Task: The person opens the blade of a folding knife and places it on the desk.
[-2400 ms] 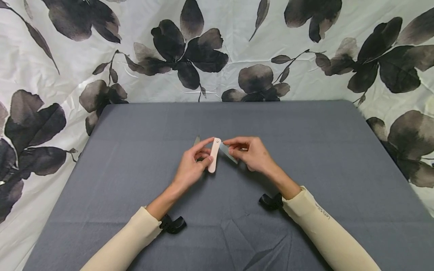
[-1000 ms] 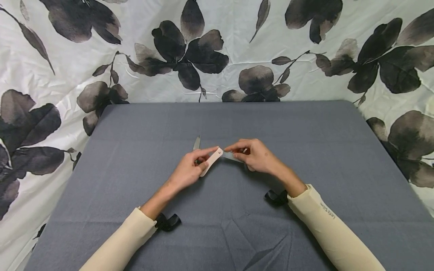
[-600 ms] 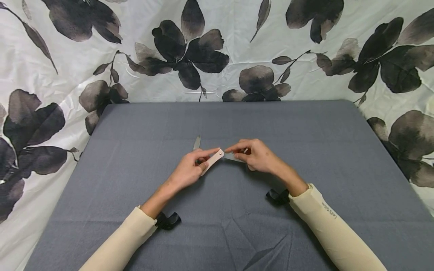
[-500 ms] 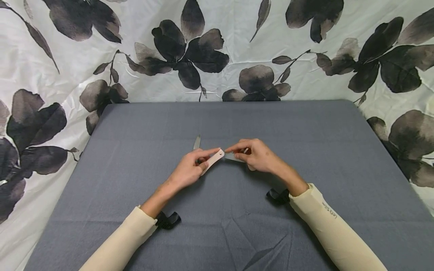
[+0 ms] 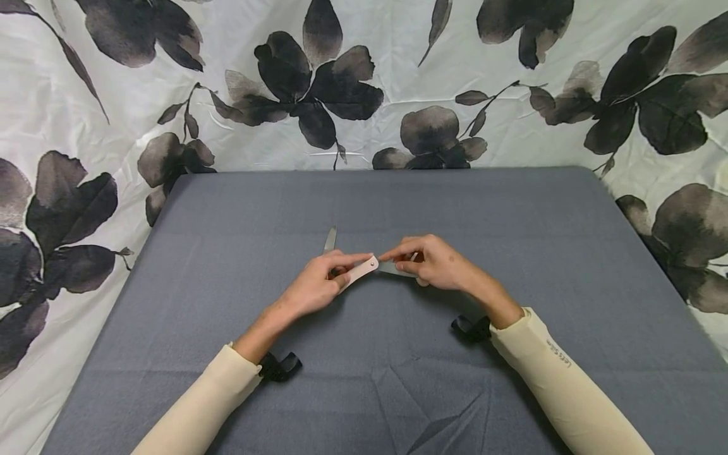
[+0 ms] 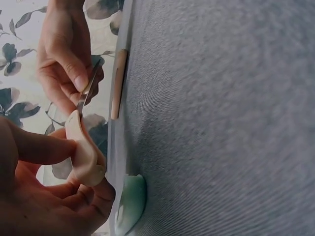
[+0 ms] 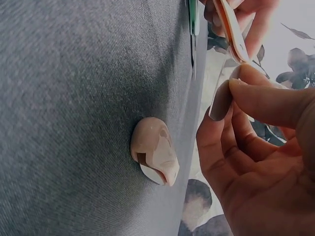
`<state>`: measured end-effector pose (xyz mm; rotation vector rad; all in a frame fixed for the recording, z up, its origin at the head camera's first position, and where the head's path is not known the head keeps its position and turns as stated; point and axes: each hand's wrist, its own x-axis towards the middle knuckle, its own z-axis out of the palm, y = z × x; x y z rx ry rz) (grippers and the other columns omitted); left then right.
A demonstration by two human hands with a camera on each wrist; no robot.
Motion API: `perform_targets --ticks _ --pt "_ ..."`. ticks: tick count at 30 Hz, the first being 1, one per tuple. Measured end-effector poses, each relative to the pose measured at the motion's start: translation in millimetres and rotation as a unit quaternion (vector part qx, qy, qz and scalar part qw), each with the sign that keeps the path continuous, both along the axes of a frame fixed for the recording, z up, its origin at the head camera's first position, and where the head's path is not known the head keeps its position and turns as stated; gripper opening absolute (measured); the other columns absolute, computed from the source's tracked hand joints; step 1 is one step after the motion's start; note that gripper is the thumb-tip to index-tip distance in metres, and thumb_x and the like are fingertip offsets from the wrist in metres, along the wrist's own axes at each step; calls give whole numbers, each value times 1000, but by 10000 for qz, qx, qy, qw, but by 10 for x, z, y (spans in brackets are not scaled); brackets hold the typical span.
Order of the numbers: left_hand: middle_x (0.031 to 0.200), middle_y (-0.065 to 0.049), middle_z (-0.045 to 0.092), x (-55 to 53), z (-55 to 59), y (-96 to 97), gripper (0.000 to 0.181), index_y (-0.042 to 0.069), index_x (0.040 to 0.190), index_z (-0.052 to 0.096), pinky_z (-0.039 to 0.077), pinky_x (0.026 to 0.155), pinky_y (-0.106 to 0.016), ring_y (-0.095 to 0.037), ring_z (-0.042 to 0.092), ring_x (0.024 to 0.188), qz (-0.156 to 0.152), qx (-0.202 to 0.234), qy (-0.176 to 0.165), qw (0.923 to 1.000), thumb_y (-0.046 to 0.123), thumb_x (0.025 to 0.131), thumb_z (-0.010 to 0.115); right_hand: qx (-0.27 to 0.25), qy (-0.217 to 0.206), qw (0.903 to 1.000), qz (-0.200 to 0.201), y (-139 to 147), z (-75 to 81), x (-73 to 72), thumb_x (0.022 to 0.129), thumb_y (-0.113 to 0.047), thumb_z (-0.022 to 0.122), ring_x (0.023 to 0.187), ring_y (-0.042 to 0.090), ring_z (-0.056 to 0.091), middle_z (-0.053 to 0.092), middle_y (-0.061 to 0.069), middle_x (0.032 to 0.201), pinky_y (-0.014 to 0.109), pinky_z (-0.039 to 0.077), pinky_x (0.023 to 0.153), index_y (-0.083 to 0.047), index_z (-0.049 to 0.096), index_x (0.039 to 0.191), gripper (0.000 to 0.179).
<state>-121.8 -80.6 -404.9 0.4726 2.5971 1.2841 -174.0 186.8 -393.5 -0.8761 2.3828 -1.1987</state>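
Note:
My left hand (image 5: 309, 282) grips the pale pink handle (image 5: 361, 270) of a folding knife, index finger stretched along it toward the pivot. The thumb presses the handle's side in the left wrist view. My right hand (image 5: 440, 262) pinches the knife's metal blade (image 7: 224, 98) between thumb and fingers. Blade and handle stand at a wide angle to each other, held above the table. Below the left hand lies a knife with a green handle (image 6: 131, 204), its blade (image 5: 330, 239) pointing to the far side. A pale pink folded knife (image 7: 155, 147) rests under the right hand.
A grey cloth covers the table (image 5: 364, 392), with creases near the front. Behind and beside it hangs a white curtain (image 5: 239, 38) with dark flowers. Black wrist cameras (image 5: 280, 368) sit on both wrists, below cream sleeves (image 5: 199, 401).
The knife's blade has swung further out from the handle. The handle has tilted from nearly upright to slanting, and the right hand has shifted slightly right.

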Motion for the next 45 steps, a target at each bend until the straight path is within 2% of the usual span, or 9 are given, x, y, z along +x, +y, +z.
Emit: perform_targets --ticks 4,9,19,24,27,35,41,45 --pt "112 -6 68 -11 24 -6 49 28 142 66 47 82 -33 -19 59 95 -173 -35 -8 9998 5 99 60 -19 -78 9998 176 28 5 1 99 -2 67 57 15 55 70 13 97 27 49 53 -13 77 124 29" --pt "111 -5 68 -14 27 -9 49 28 141 67 48 83 -33 -17 61 95 -352 -92 -98 9993 4 98 60 99 -377 9988 283 58 10 11 100 -3 66 61 16 54 66 12 100 27 51 55 -13 77 126 30" --pt "108 -4 68 -21 12 15 47 28 138 69 48 82 -33 -17 60 92 -371 -89 -110 9992 5 99 60 203 -556 9975 380 92 37 -6 100 -2 66 64 23 57 67 14 104 32 55 58 -11 76 127 30" --pt "104 -3 68 -31 27 13 46 27 135 71 48 78 -33 -17 60 88 -405 93 -118 9991 4 97 60 226 -523 9971 495 109 51 -31 100 -2 65 59 28 57 67 17 95 27 49 53 -10 76 127 30" --pt "101 -3 68 -40 36 3 45 27 133 73 48 76 -32 -17 60 85 -451 154 -112 9988 4 97 60 266 -524 9968 541 115 57 -39 100 -1 65 57 25 55 66 18 90 25 44 51 -9 77 126 30" --pt "103 -2 70 -58 30 -34 44 26 130 75 49 78 -33 -16 61 86 -542 18 -41 9985 1 98 59 318 -407 9959 740 77 67 -45 99 -1 67 58 11 48 68 16 95 24 43 54 -9 78 124 28" --pt "101 -2 66 -59 35 -29 47 25 130 75 47 78 -33 -16 55 86 -759 -144 -46 9970 -3 99 53 372 -386 9946 890 68 64 -36 98 0 67 71 17 46 72 13 101 23 42 62 -10 79 122 29" --pt "99 -2 64 -55 38 -31 48 25 130 75 44 76 -33 -17 51 82 -837 -164 -75 9963 -3 100 51 416 -467 9938 916 60 63 -30 98 0 67 73 16 49 75 13 106 23 43 63 -9 78 122 28"
